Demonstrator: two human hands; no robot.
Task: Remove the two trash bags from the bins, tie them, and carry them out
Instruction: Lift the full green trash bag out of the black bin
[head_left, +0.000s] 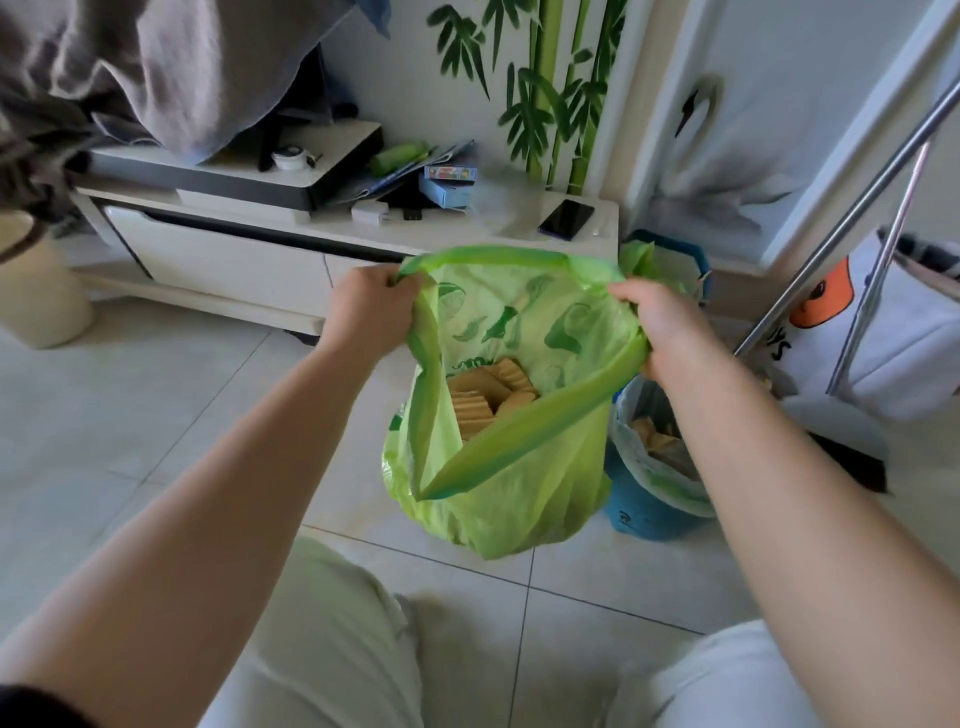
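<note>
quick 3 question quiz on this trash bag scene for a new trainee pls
1. True or false: the green bag is already tied shut.
2. How is the green bag's rim held? A) the left hand and the right hand each grip one side B) one hand grips it alone C) no hand touches it
3. Fill in: the bin to the right of the green bag, with a filled bag inside, is coloured ____.

Key: 1 false, its mouth is held wide open; 2 A; 3 blue.
</note>
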